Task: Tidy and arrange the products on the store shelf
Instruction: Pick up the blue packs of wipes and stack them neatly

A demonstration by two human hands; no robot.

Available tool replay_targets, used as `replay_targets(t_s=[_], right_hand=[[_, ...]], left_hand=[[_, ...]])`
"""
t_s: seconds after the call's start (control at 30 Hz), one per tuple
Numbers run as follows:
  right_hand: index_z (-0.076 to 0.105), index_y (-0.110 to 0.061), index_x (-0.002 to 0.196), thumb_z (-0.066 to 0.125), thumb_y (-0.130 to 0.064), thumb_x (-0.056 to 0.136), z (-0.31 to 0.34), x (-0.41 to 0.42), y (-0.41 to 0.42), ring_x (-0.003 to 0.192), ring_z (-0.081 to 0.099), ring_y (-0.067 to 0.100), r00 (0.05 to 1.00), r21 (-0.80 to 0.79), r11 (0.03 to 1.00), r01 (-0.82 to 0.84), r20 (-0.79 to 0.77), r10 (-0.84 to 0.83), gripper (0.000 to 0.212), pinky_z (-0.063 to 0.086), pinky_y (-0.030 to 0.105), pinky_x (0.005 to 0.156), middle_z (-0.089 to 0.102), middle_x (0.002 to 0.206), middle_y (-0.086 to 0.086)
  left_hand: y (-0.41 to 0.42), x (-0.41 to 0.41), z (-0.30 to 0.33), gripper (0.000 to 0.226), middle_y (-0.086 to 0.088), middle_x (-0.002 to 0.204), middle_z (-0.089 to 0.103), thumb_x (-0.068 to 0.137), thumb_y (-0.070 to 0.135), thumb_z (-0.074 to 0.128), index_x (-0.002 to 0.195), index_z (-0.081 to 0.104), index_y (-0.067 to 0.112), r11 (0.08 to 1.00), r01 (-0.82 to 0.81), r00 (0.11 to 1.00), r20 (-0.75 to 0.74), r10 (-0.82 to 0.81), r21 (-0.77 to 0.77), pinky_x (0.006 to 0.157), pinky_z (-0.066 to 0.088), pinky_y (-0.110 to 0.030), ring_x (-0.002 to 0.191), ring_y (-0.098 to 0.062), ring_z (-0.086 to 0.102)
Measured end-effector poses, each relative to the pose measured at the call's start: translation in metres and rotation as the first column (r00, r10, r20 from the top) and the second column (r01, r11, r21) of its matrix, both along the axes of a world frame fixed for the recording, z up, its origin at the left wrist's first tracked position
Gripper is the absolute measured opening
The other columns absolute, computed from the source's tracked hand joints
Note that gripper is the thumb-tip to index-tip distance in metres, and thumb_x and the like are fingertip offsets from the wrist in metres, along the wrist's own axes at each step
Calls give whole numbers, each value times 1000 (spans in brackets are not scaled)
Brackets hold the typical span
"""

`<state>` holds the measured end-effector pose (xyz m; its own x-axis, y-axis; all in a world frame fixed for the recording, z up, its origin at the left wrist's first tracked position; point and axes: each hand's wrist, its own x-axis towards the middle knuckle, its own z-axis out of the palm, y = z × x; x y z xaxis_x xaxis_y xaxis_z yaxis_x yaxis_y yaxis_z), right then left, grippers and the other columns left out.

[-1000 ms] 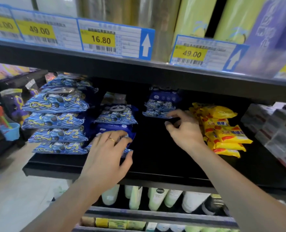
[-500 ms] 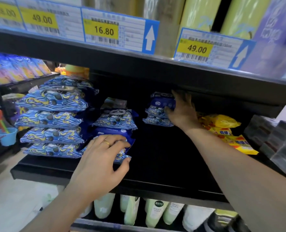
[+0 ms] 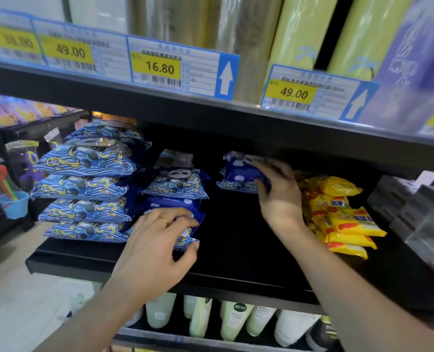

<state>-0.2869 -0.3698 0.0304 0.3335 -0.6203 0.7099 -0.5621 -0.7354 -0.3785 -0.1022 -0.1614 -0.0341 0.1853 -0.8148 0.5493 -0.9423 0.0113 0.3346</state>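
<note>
On the black shelf [image 3: 236, 262], the right hand [image 3: 279, 196] is seen far back, fingers and thumb curled around a dark blue packet [image 3: 238, 171] that sits on top of a small stack of wave-patterned packets [image 3: 233, 186] at the rear of the shelf. Nearer the front edge of that same shelf, the left hand [image 3: 157, 240] is laid over a front pile of blue packets [image 3: 175, 212], fingers spread across the top packet and the thumb hooked under the lowest one, so the pile is gripped from above; a gold ring [image 3: 163, 220] is worn on one finger. A panda-print packet [image 3: 176, 184] tops that pile just behind the left hand. Toward the shelf's left end, a tall stack of blue wave packets [image 3: 84, 186] is piled neatly, touching the front pile. Toward the shelf's right end, yellow packets [image 3: 342, 212] are heaped just beside the right wrist, and grey boxes [image 3: 418, 212] are stacked beyond them. Bare black shelf is seen between the two hands. Above the shelf, price tags [image 3: 157, 69] reading 16.80 and 49.00 are clipped to the upper ledge, with rolled goods [image 3: 294, 34] stood behind them. Below the shelf, pale bottles [image 3: 200, 318] are lined up in a row.
</note>
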Motion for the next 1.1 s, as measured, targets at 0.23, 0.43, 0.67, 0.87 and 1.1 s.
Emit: replay_targets(t_s=[0.23,0.43,0.67,0.87,1.1], right_hand=[[64,-34,137,71,-4,92,-42,-48,115,133,49,5,991,26,993,-112,70,110,55,41,23,113,49,144,-6],[60,-38,142,57,-18,96,-56,-65,174,141,45,13,980,1,989,-151,128,149,51,57,39,96,43,153,-2],[51,-46,147,76,-20,88,-64,-73,196,131,50,7,977,53,976,-210,47,208,69,50,21,98,34,156,-6],[32,-56,151,72,-64,81,-45,-81,199,117,60,6,926,432,836,-338,313,213,81,51,12,87,38,148,-26],[69,-44,123,65,-89,63,-6,-78,180,86,74,23,880,882,64,-467,457,127,75,58,33,66,75,121,-4]], left_hand=[[7,-12,20,25,26,118,63,101,52,51,120,64,43,997,-24,936,-352,-5,-77,102,44,-30,118,0,53],[33,-49,45,49,12,93,80,78,78,69,99,75,34,989,135,453,-892,-9,59,87,58,-31,86,-2,75],[41,-70,34,40,-7,106,81,76,42,76,108,78,17,944,320,194,-981,17,80,90,62,-34,103,-22,77],[54,-61,30,28,3,103,82,87,27,82,113,72,24,953,278,282,-959,39,121,74,54,-15,91,-9,77],[65,-58,34,40,5,113,80,73,25,84,110,69,32,953,302,312,-941,-132,-34,82,56,-16,103,-10,76]])
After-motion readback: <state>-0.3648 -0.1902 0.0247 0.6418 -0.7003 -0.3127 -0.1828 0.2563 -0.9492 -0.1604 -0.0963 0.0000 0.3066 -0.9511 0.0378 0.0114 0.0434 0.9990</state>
